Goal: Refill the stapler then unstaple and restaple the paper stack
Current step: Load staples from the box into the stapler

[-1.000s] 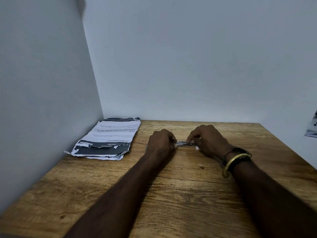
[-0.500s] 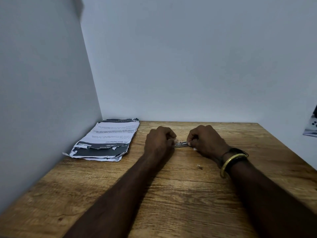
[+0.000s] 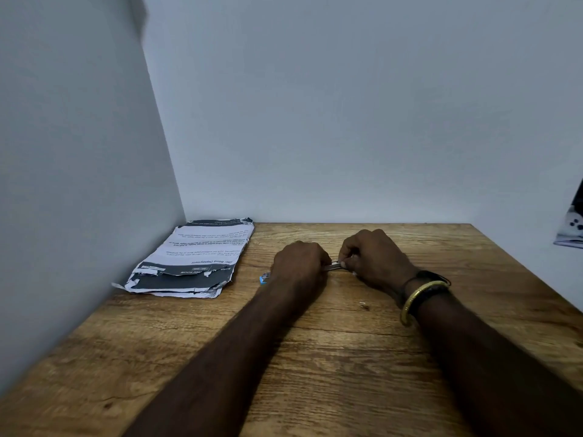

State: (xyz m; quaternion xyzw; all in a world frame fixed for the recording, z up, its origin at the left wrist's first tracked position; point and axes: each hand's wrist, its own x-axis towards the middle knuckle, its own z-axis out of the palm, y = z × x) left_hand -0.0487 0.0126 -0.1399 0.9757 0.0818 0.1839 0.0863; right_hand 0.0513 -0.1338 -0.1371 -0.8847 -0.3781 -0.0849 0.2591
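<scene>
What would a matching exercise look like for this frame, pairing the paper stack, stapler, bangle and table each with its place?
Things:
1 paper stack
2 stapler
3 bangle
4 table

Places:
A on the right wrist
B gripped between the left hand and the right hand
C flat by the left wall, at the far corner
D under both forearms

Pairs: 1-C; 2-B; 3-A; 4-D
</scene>
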